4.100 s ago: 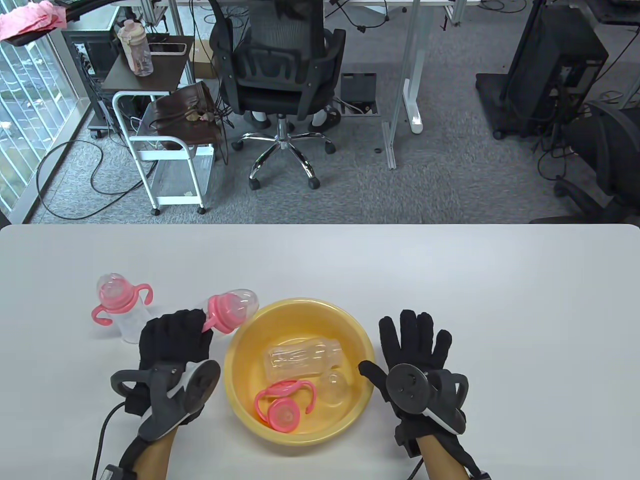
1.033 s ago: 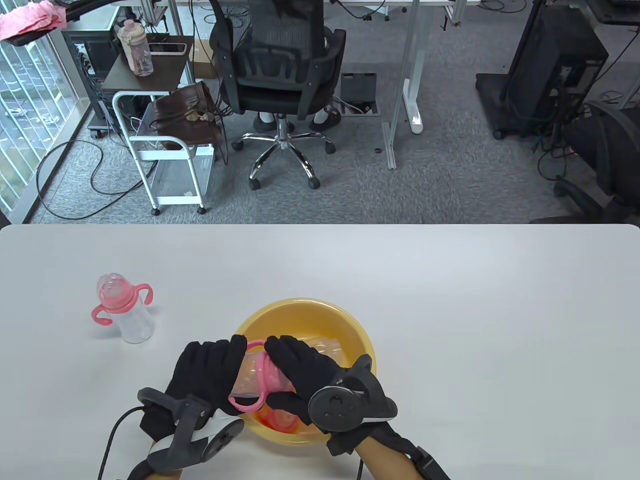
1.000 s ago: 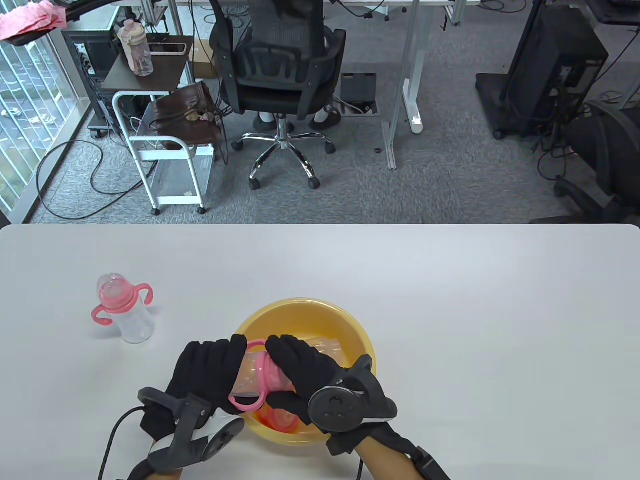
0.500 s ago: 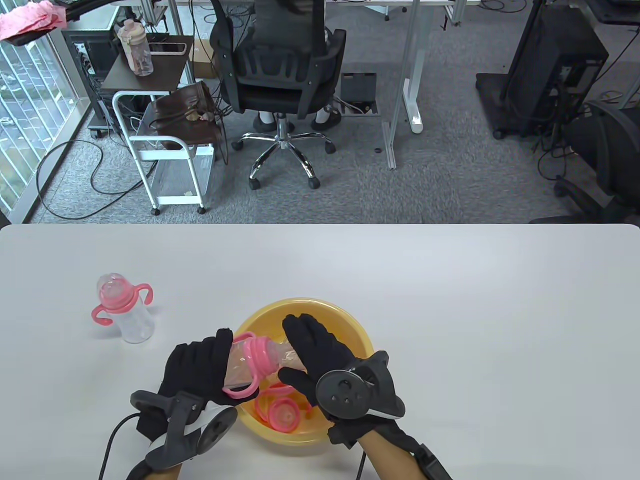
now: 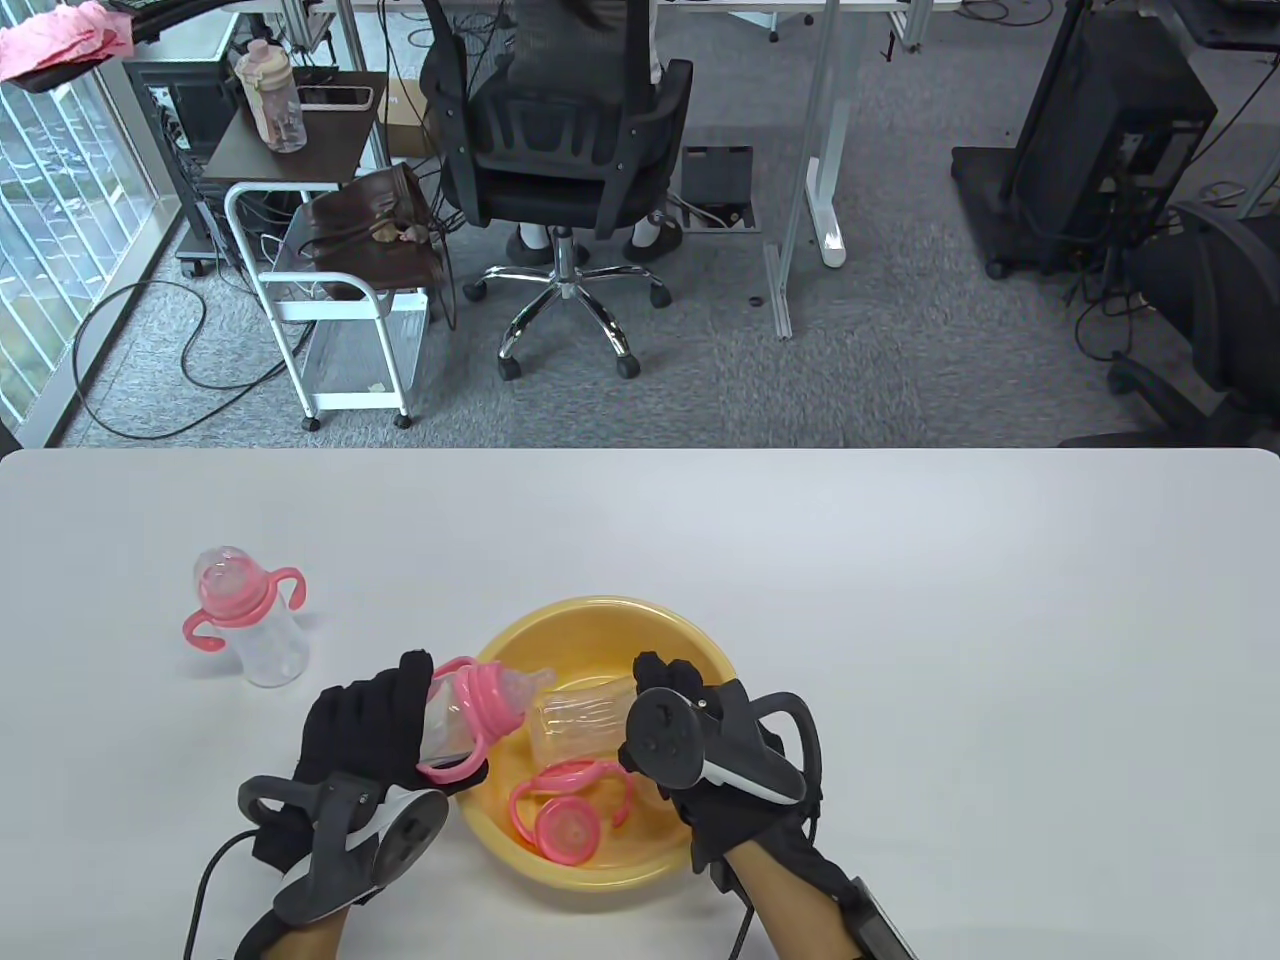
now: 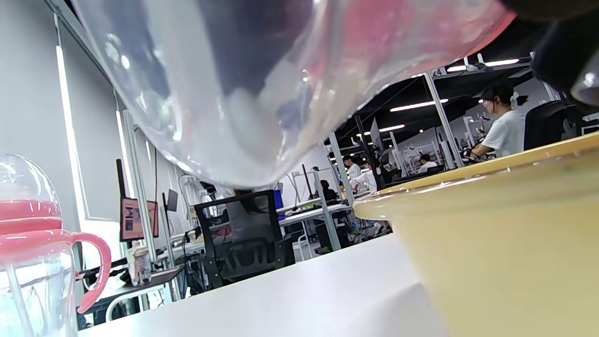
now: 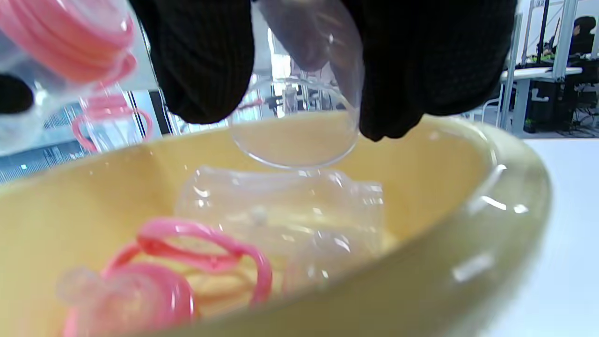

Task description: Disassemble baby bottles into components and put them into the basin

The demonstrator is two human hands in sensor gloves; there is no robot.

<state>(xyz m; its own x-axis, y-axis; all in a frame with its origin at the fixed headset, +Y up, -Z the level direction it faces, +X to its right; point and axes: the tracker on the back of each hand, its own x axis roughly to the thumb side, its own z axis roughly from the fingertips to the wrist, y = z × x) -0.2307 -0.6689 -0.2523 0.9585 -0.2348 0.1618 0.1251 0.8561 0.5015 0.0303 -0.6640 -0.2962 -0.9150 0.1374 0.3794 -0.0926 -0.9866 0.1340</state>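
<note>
The right hand (image 5: 700, 760) pinches a clear cap (image 7: 299, 126) over the yellow basin (image 5: 720, 680), apparently ready to drop it. The left hand's (image 5: 360, 725) grip wraps a capless bottle (image 5: 465, 705) at the basin's left rim, long axis tilted, teat toward the basin. Unscrewing the pink collar (image 5: 495, 698) likely comes next.

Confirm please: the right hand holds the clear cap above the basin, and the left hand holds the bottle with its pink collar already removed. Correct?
Not quite. In the table view the pink collar is on the bottle in the left hand. The right hand does hold the clear cap above the basin.
</note>
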